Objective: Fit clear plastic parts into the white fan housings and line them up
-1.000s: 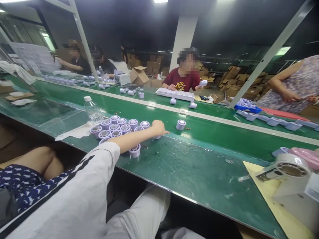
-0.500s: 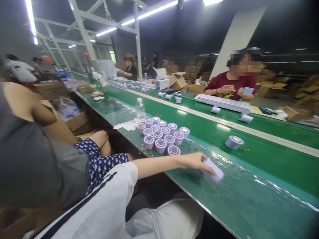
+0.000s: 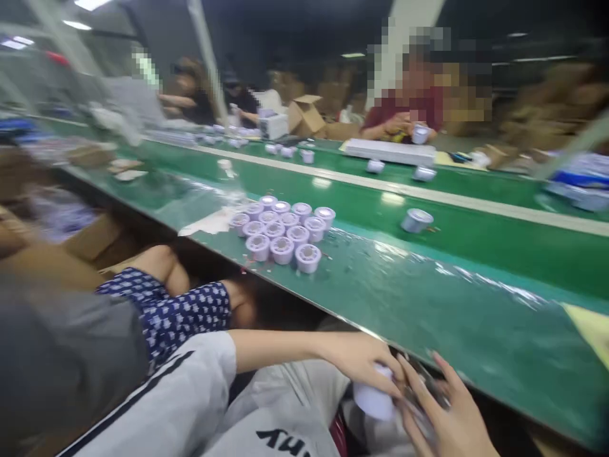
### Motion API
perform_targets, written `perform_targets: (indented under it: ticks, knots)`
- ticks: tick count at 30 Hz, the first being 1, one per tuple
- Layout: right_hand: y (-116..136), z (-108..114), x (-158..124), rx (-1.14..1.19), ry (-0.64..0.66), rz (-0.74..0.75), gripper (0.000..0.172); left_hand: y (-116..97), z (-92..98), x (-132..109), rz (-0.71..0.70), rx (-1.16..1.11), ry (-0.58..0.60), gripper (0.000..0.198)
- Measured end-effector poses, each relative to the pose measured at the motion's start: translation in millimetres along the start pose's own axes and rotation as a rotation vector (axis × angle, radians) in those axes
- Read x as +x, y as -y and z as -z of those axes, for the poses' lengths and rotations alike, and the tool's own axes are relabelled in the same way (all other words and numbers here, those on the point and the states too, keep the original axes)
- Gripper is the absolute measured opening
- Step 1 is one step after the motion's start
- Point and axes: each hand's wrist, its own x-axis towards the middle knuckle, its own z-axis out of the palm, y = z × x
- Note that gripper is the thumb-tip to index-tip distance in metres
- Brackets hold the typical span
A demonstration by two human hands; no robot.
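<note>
Below the near edge of the worktable (image 3: 380, 298), over your lap, you are holding a pale cylinder (image 3: 373, 401) in your left hand (image 3: 364, 362). Your fingers are curling down over its top and gripping it from above. Your right hand (image 3: 451, 422) is coming in from the right with its fingers spread wide and holding nothing. Its fingertips are lying just beside the cylinder and your left fingers, but the blur is hiding whether they are touching.

On the worktable beyond your hands, a cluster of lavender round parts (image 3: 281, 232) is standing upright, packed side by side in rows. A white cloth (image 3: 209, 223) is lying just to its left. Farther out, a single round part (image 3: 417, 220) is sitting alone on the green belt (image 3: 476, 247), well apart from the cluster. At the right edge a yellow sheet (image 3: 592, 327) is lying on the worktable.

Beside you on the left, a neighbour in blue patterned shorts (image 3: 181, 314) is sitting with a knee raised near the table edge.

Across the belt, a person in a dark red shirt is holding a small pale part (image 3: 420, 134) in both hands, with a long white tray (image 3: 390, 152) lying in front of them. An open cardboard box (image 3: 304, 114) is standing to the left of that person, and more people are sitting farther along the line, too blurred to make out.
</note>
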Motion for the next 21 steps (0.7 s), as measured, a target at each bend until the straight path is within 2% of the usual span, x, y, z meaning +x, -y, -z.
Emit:
perform_targets:
  ticks: [2, 5, 8, 10, 11, 14, 16, 19, 21]
  knots:
    - [12, 14, -1, -0.106, -0.033, -0.047, 0.051, -13, 2.8, -2, -0.034, 0.058, -0.008, 0.018]
    - [25, 36, 2, -0.184, -0.020, -0.099, 0.058, -18, 6.3, 4, 0.070, 0.023, -0.028, 0.020]
    - [29, 49, 2, -0.231, 0.056, -0.125, 0.062, -14, 1.2, 14, 0.172, -0.105, 0.124, 0.026]
    - [29, 52, -2, -0.226, 0.144, -0.174, 0.053, -12, -5.7, 18, 0.151, -0.068, 0.199, 0.024]
    - [28, 52, -4, -0.205, 0.186, -0.203, 0.046, -12, -9.3, 18, 0.136, -0.021, 0.201, 0.023]
    - [24, 52, -10, -0.094, 0.248, -0.270, 0.027, -18, -17.6, 16, 0.120, 0.161, 0.129, 0.021]
    - [21, 52, -14, -0.074, 0.244, -0.307, 0.023, -23, -20.2, 14, 0.126, 0.232, 0.077, 0.021]
    - [20, 53, -16, -0.101, 0.245, -0.346, 0.022, -26, -21.0, 13, 0.091, 0.242, 0.008, 0.020]
    - [22, 54, -17, -0.009, 0.248, -0.359, 0.016, -24, -21.1, 13, 0.066, 0.189, -0.022, 0.020]
